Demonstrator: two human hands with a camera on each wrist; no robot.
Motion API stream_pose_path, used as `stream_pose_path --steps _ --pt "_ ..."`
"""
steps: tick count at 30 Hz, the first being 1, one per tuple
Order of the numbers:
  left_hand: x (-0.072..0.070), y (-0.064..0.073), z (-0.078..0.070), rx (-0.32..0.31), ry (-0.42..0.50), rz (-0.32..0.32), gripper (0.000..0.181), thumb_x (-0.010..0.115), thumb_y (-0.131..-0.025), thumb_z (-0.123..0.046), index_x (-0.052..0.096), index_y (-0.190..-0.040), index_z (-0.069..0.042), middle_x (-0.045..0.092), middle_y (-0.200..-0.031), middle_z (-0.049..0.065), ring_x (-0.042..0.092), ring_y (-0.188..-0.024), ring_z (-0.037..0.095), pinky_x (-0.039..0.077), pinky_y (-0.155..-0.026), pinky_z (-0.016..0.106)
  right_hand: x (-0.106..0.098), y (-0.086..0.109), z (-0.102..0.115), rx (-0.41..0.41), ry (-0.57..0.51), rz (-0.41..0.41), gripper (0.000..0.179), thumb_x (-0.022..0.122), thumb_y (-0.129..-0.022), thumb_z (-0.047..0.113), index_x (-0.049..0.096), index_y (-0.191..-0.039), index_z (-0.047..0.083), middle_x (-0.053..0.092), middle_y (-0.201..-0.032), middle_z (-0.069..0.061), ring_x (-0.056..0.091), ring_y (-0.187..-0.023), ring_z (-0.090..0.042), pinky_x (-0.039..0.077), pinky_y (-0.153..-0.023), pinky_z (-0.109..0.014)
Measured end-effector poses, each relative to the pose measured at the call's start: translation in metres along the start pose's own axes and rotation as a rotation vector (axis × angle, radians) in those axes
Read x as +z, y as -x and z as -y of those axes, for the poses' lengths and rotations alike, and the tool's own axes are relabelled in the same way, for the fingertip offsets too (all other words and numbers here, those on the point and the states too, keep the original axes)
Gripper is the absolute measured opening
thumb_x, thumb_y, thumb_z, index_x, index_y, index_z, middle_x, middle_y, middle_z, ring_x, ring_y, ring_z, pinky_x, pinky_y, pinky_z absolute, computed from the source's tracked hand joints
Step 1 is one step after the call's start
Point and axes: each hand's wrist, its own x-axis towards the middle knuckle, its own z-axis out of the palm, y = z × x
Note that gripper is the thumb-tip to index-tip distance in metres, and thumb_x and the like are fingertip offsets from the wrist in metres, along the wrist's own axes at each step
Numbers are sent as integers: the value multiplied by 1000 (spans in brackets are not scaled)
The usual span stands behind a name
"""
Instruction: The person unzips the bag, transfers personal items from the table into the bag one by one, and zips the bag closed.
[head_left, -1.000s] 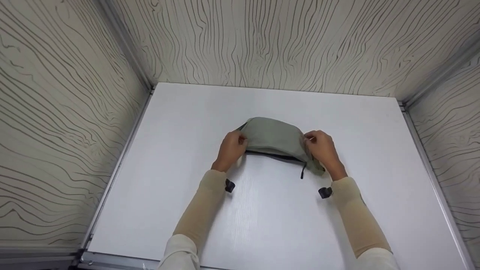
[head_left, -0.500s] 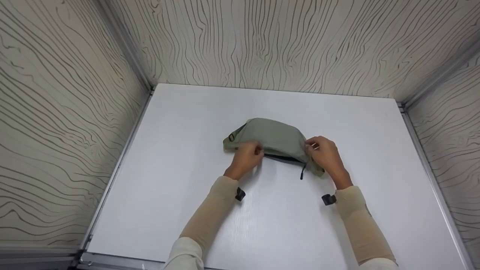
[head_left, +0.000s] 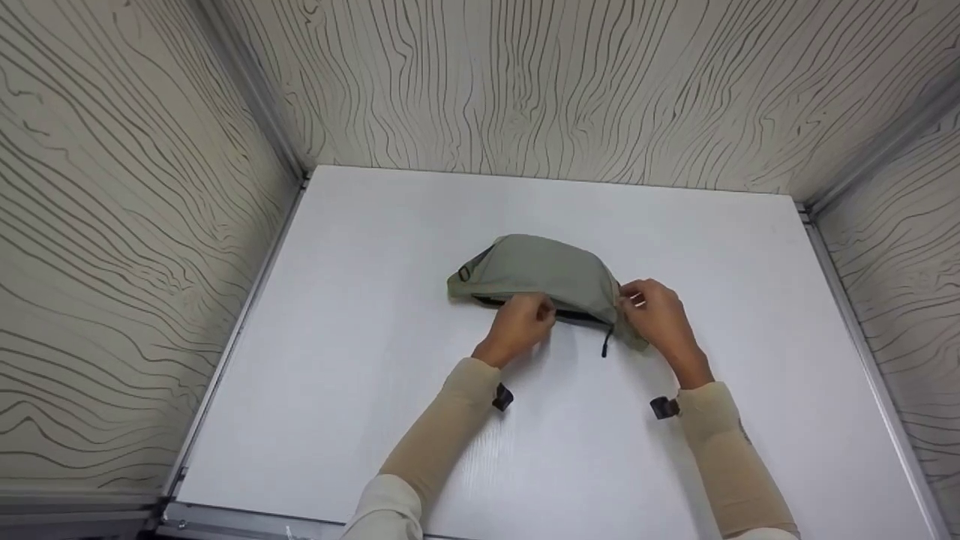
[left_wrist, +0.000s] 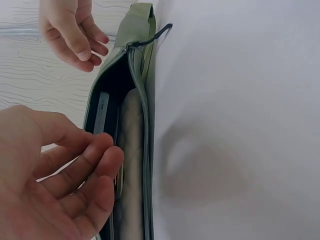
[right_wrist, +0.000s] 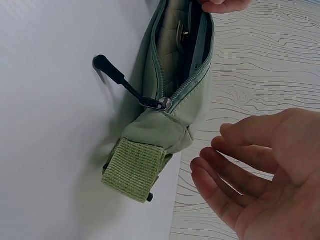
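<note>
A sage-green waist bag lies on the white table with its zip undone along the near side. My left hand pinches the upper edge of that opening, thumb against fingertips. Beside the bag's right end is my right hand, fingers loosely bent and holding nothing in the right wrist view. A black zip pull hangs out at the right end, by a green webbing strap. Inside, the left wrist view shows a quilted beige item and a flat grey-blue item.
The white table stretches around the bag, bounded by wood-grain patterned panels at the back and both sides. Grey metal rails run along the corners. Small black wrist cameras sit at both cuffs.
My left hand has moved right from the bag's left end along the opening's edge, uncovering the left strap and buckle. My right hand has shifted slightly toward me and off the bag's side.
</note>
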Motion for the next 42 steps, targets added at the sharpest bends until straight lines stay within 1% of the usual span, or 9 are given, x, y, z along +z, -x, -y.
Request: stream_pose_path --steps 6,12,16,21,25,27,32,35,42 --pt "13 -3 -12 -1 -32 29 16 64 -104 -16 78 -112 -11 79 -106 0 71 -94 10 58 -84 27 -2 2 1 -10 27 5 28 62 -103 7 71 -125 -6 69 -118 -26 70 -108 -42 59 -86 -53" --pt "24 -4 -22 -5 -26 60 17 64 -105 -17 78 -112 -10 78 -103 0 66 -86 5 56 -77 23 -5 2 3 0 48 33 30 62 -102 7 69 -128 -8 67 -122 -28 70 -112 -44 60 -89 -55" --pt "33 -6 -27 -5 -37 76 17 64 -105 -17 78 -111 -10 77 -102 -1 63 -82 5 54 -75 22 -5 3 3 21 70 45 31 63 -102 7 69 -129 -8 67 -122 -28 70 -110 -42 61 -86 -52" --pt "44 -9 -34 -4 -101 93 18 64 -105 -17 79 -112 -11 78 -104 -1 69 -89 6 57 -79 24 -5 3 4 45 81 76 34 65 -102 9 67 -130 -10 68 -121 -29 70 -105 -40 60 -79 -46" --pt "52 -12 -38 -8 -138 111 18 64 -105 -17 80 -112 -11 79 -105 -2 72 -92 7 58 -81 25 -4 3 4 50 100 97 34 65 -101 9 68 -129 -12 69 -121 -30 71 -103 -40 60 -81 -48" --pt "56 -13 -39 -6 -149 116 18 64 -105 -17 80 -110 -12 78 -102 -3 71 -90 7 58 -79 24 -3 2 3 54 107 108 34 64 -101 9 68 -128 -12 70 -121 -30 71 -104 -40 60 -84 -51" --pt "63 -14 -43 4 -183 125 19 62 -106 -18 78 -96 -14 74 -91 -4 63 -78 6 54 -71 25 -1 2 2 61 103 132 35 63 -101 10 68 -128 -12 72 -121 -31 72 -106 -42 59 -90 -55" --pt "67 -14 -45 1 -193 137 22 62 -107 -19 75 -90 -14 73 -89 -3 60 -75 6 53 -69 27 0 3 1 60 96 139 37 63 -101 11 67 -128 -14 73 -120 -32 72 -106 -44 58 -91 -57" --pt "76 -14 -49 -14 -241 122 21 65 -107 -22 74 -88 -16 74 -91 -3 67 -80 7 56 -71 28 0 3 -2 85 95 171 36 65 -101 11 67 -127 -14 73 -117 -31 72 -104 -42 59 -89 -54"
